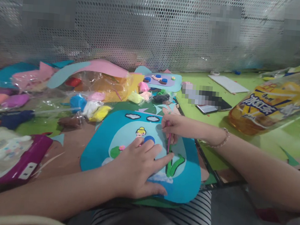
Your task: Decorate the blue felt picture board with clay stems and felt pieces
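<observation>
A blue felt board [186,178] with a clay picture lies at the table's near edge. On it are a small blonde figure [140,131], white clouds, a pink flower and a green plant shape [175,164]. My left hand [137,169] rests flat on the board, fingers spread, index finger pointing at the green shape. My right hand [176,128] pinches a thin pink tool [168,142] with its tip down on the green clay.
Lumps of coloured clay [94,109] in plastic wrap lie behind the board. A dark blue glue gun [10,118] and a purple packet [16,165] sit at left. Another felt board [160,80], a phone [210,105] and a drink bottle [271,102] lie behind and right.
</observation>
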`<state>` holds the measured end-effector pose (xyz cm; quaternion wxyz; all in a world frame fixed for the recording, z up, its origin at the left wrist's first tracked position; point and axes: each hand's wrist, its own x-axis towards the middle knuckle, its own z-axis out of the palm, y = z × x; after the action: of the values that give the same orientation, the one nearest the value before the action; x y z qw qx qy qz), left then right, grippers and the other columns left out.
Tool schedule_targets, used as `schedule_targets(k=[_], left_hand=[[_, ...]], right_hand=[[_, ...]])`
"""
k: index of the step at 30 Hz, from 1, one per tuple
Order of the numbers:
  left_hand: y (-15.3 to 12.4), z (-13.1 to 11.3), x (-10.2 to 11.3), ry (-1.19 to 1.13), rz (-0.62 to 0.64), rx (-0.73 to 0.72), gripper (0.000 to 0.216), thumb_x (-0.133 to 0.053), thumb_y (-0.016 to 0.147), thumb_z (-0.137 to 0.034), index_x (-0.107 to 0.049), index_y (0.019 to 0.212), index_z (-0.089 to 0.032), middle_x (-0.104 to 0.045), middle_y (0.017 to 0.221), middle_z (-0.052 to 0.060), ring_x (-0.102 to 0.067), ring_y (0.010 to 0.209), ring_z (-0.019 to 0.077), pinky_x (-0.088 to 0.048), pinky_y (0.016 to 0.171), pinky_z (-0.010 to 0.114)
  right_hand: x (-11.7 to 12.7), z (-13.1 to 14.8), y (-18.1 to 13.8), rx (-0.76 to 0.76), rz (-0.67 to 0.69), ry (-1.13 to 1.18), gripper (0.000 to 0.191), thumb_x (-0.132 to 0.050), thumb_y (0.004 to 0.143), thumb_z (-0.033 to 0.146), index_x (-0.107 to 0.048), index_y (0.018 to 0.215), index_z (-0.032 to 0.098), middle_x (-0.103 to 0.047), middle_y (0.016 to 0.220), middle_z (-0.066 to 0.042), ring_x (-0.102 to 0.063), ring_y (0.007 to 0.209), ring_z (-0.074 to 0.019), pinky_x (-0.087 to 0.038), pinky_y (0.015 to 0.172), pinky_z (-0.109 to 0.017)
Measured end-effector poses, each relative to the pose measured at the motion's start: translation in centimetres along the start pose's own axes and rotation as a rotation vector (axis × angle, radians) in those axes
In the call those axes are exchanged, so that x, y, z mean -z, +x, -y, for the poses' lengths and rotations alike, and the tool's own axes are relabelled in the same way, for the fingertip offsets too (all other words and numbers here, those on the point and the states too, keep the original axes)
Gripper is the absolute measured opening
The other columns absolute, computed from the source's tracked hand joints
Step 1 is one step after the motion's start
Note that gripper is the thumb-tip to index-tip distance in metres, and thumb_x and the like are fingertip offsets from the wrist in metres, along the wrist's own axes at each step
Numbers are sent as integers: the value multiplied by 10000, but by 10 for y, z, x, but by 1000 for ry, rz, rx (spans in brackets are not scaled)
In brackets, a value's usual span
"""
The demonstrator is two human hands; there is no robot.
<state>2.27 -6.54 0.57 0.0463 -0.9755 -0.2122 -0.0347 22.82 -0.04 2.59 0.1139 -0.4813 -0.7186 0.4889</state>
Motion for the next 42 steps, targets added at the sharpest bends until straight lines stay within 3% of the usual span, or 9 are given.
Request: schedule_targets(k=[7,21,27,30,35,42], left_hand=[[1,-1,0,0,8,-3,720,-309,829,-707,-375,1375,-243,-517,962,75,-427,849,256,-269,779,426],[1,0,2,7,-10,0,702,-291,835,-707,-392,1364,-257,-518,952,68,-432,837,250,-272,777,408],[1,0,1,2,3,4,711,-296,829,-713,-369,1375,-264,-518,964,66,-437,850,256,-276,778,414],[0,0,2,0,-9,-23,679,-315,857,-666,-338,1391,-248,-526,1016,73,-434,877,259,-273,794,422],[-1,0,3,38,-45,-35,615,-310,904,-572,-440,1315,-133,-538,1087,118,-435,945,279,-255,827,431],[-1,0,2,24,-21,25,707,-269,885,-640,-369,1371,-136,-505,1217,130,-398,1098,304,-215,902,459]], right_hand=[[-1,0,-2,4,31,1,67,-476,861,149,-443,819,188,-574,597,36,-619,498,-104,-510,449,-189],[-5,4,-3,9,-37,-42,115,-468,823,81,-439,795,189,-557,573,41,-590,451,-96,-511,438,-203],[-6,8,-6,10,-5,-18,103,-454,852,116,-424,786,189,-554,563,47,-584,441,-91,-500,424,-188],[0,5,-3,45,-72,59,105,-442,873,133,-412,790,190,-543,531,63,-536,379,-70,-454,377,-160],[9,1,3,138,-222,248,119,-411,891,126,-406,788,185,-544,519,67,-522,378,-65,-457,377,-158],[6,2,3,162,-186,246,121,-418,886,117,-404,787,184,-537,522,69,-529,374,-61,-456,365,-140]])
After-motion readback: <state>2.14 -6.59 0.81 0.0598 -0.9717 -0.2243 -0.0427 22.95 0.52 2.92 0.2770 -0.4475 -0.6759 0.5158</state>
